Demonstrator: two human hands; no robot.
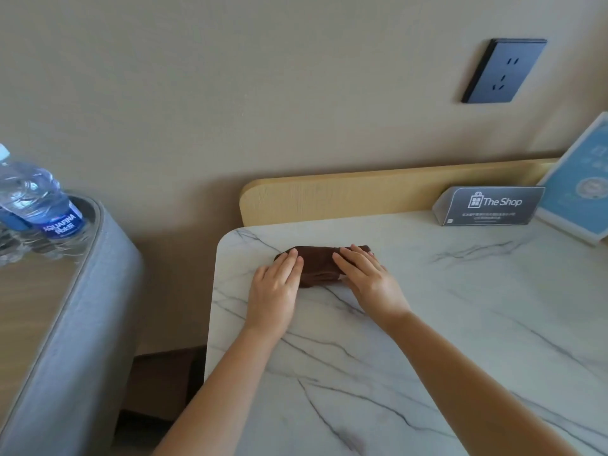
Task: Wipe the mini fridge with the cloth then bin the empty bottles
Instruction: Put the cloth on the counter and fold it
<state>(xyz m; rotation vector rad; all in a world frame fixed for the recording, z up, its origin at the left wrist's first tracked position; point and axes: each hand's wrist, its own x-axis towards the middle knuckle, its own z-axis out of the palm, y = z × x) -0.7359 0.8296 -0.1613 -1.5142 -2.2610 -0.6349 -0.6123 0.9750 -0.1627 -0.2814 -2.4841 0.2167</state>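
Observation:
A folded brown cloth [320, 266] lies on the white marble-patterned top [427, 324] near its back left corner. My left hand [276, 287] rests flat on the cloth's left end, fingers straight. On the cloth's right end my right hand [368, 278] presses with straight fingers. A clear plastic water bottle [36, 199] with a blue label and white cap stands at the far left on a grey-rimmed side table [82, 307]; other bottles beside it are cut off by the frame edge. No mini fridge front is in view.
A wooden backboard [362, 192] runs along the top's rear edge. A grey "The Shop" sign [490, 205] and a blue framed card [579, 189] stand at the back right. A dark wall socket [503, 70] sits above. A gap separates the two pieces of furniture.

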